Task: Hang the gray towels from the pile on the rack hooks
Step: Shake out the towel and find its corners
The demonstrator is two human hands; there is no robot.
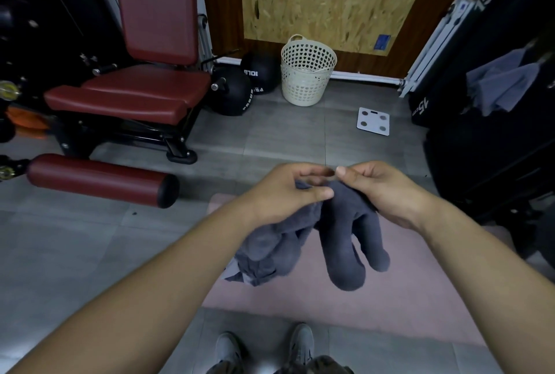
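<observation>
L hand [288, 195], R hand [383, 190] close together, pinch grips on gray towel [345, 241].

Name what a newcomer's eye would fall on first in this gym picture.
First come the hands at centre: the left hand and right hand hold a bunched gray towel up over a pink mat. Next is the big red workout seat at upper left, then the pale holed basket by the back wall. A hanging towel shows at the far right.
</observation>
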